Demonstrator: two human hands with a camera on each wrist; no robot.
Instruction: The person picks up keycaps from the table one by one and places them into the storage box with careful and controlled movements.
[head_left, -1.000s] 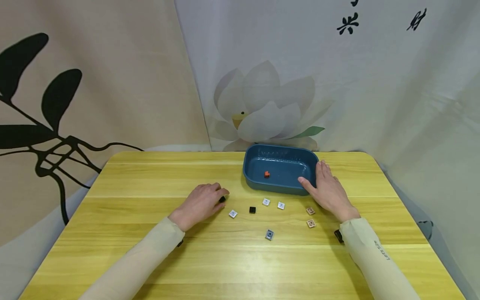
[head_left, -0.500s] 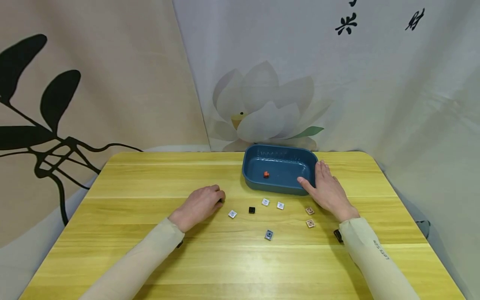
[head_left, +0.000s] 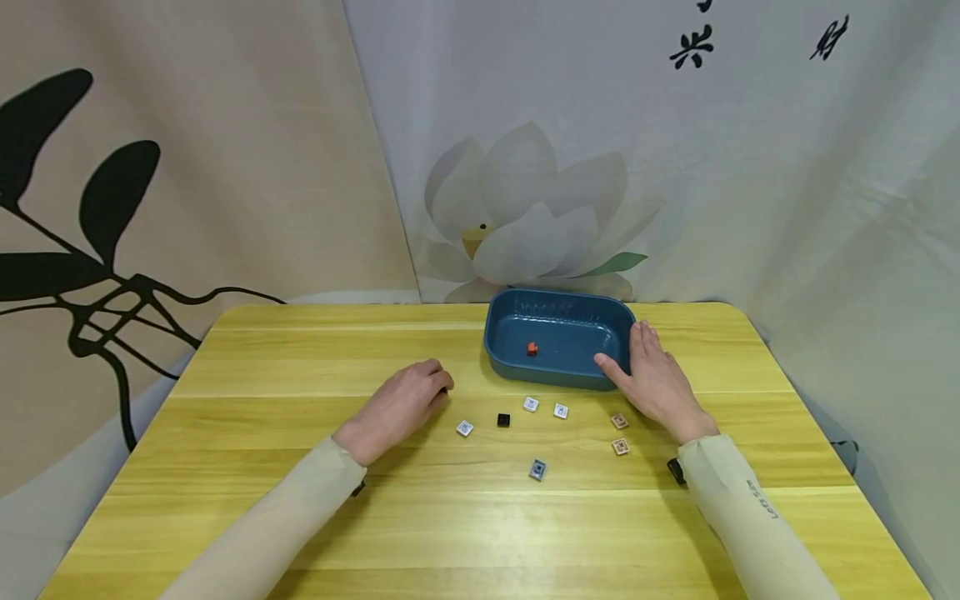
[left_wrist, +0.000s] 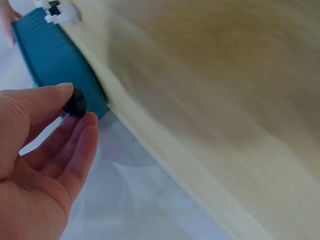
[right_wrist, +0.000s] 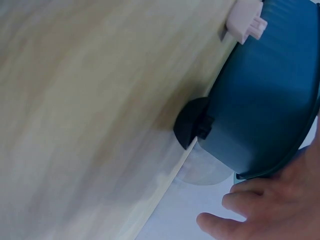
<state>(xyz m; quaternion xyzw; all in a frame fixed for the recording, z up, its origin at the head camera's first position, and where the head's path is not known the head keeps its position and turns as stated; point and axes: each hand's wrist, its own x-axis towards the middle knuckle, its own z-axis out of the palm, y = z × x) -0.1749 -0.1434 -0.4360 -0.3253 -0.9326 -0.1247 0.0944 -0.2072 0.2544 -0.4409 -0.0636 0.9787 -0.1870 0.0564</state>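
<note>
In the head view my left hand point(head_left: 401, 406) is left of the blue tray point(head_left: 517, 372), low over the table. Thumb and fingertips pinch a small dark block point(left_wrist: 76, 103), seen best in the left wrist view; from the head camera the fingers almost hide it. My right hand point(head_left: 660, 385) lies against the tray's right end, its fingers straight along the outside and its thumb over the rim. Inside the tray sits a small orange-red block point(head_left: 532, 349).
In front of the tray lie several small square blocks: white point(head_left: 465, 428), black point(head_left: 503, 421), white point(head_left: 531, 404), white point(head_left: 561, 411), tan point(head_left: 619, 422), tan point(head_left: 620, 447) and grey-blue point(head_left: 537, 470). A printed curtain point(head_left: 300, 167) hangs behind the wooden table point(head_left: 300, 350).
The left fingers have curled in around the dark block, which showed beside the fingertips a second ago. That hand has risen slightly. The right hand and tray stay put.
</note>
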